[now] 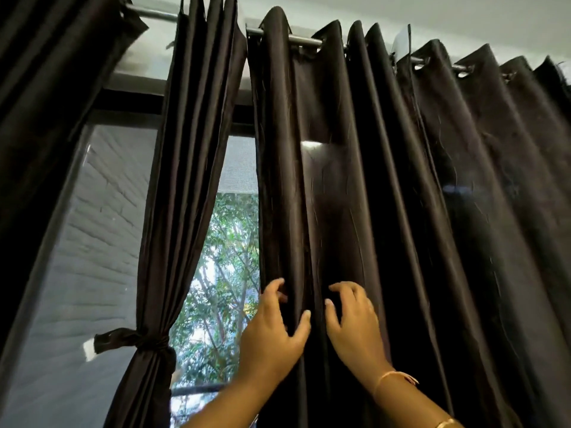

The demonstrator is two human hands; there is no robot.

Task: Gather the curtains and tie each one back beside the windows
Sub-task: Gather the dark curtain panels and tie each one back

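A dark brown curtain hangs loose in folds from the metal rod, covering the right window. My left hand grips its left edge fold, fingers curled round the fabric. My right hand is just to the right, its curled fingers clawing into the following fold. To the left, a second dark curtain hangs gathered and is tied with a fabric band at waist height. A third dark curtain hangs at the far left.
Between the curtains the window shows green trees and a mesh screen. A grey brick wall is seen through the left pane. The white ceiling is above the rod.
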